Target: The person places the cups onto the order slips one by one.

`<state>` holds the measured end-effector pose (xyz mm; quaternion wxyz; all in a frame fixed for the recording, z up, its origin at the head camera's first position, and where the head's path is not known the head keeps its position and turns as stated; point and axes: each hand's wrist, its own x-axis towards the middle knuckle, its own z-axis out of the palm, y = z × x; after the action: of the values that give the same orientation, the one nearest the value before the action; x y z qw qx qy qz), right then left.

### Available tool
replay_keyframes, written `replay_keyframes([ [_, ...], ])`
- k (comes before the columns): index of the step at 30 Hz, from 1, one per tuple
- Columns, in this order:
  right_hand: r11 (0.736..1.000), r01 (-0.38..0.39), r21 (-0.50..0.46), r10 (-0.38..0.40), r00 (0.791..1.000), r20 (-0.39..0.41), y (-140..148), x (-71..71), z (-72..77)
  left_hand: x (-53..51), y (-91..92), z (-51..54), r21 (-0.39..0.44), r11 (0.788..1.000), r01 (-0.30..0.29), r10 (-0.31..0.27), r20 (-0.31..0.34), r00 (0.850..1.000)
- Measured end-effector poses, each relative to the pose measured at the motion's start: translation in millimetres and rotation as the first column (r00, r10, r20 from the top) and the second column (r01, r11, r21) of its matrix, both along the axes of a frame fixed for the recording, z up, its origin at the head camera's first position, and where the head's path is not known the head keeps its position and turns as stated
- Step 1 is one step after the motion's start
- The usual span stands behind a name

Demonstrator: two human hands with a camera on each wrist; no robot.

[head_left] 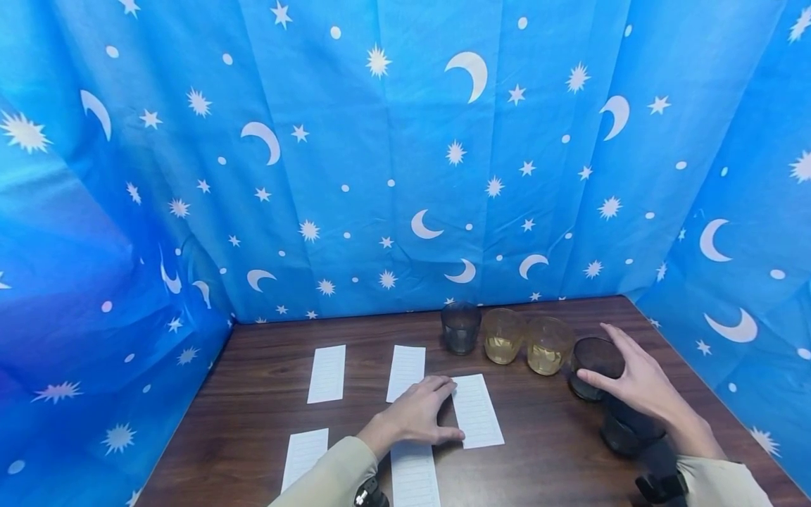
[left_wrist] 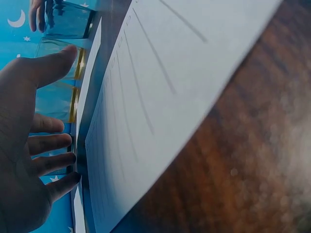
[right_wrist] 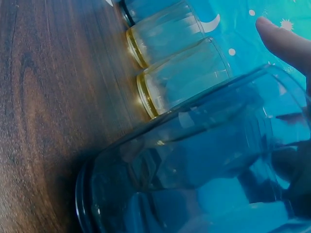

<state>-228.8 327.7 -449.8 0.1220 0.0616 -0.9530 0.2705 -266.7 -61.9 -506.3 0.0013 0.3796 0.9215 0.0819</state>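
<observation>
In the head view my left hand [head_left: 418, 415] is spread over the table, its fingers and thumb at the left edge of a white printed paper slip [head_left: 479, 414]. Its fingers look straight and apart in the left wrist view. On the right, my right hand [head_left: 646, 384] spans a dark tinted glass [head_left: 592, 366], thumb on the near side and fingers on the far side; whether they touch it is unclear. Another dark glass [head_left: 621, 433] stands beneath that wrist, partly hidden. To the left are two amber glasses [head_left: 503, 338] and one more dark glass [head_left: 460, 329].
More white slips lie on the dark wood table [head_left: 241, 415]: one at back left [head_left: 327, 374], one behind my left hand [head_left: 407, 366], one at front left [head_left: 305, 454] and one below the hand [head_left: 415, 479]. A blue curtain [head_left: 355, 141] with moons and stars encloses the table.
</observation>
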Motion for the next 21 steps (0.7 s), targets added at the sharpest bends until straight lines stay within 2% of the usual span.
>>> replay_keyframes([
  [4,1.0,0.006,0.007,-0.006,1.0,0.016,1.4,-1.8,-2.4,0.2,0.4,-0.6,0.003,1.0,0.011,-0.011,-0.014,1.0],
  [11,1.0,0.019,0.009,-0.019,1.0,-0.015,2.4,-4.1,-5.1,0.7,1.5,-2.8,-0.016,0.999,0.027,-0.028,-0.037,0.999],
  [21,0.998,0.05,0.04,-0.051,0.999,0.013,2.9,-7.1,-7.4,3.4,2.0,-5.4,-0.046,0.998,0.033,-0.036,-0.072,0.997],
])
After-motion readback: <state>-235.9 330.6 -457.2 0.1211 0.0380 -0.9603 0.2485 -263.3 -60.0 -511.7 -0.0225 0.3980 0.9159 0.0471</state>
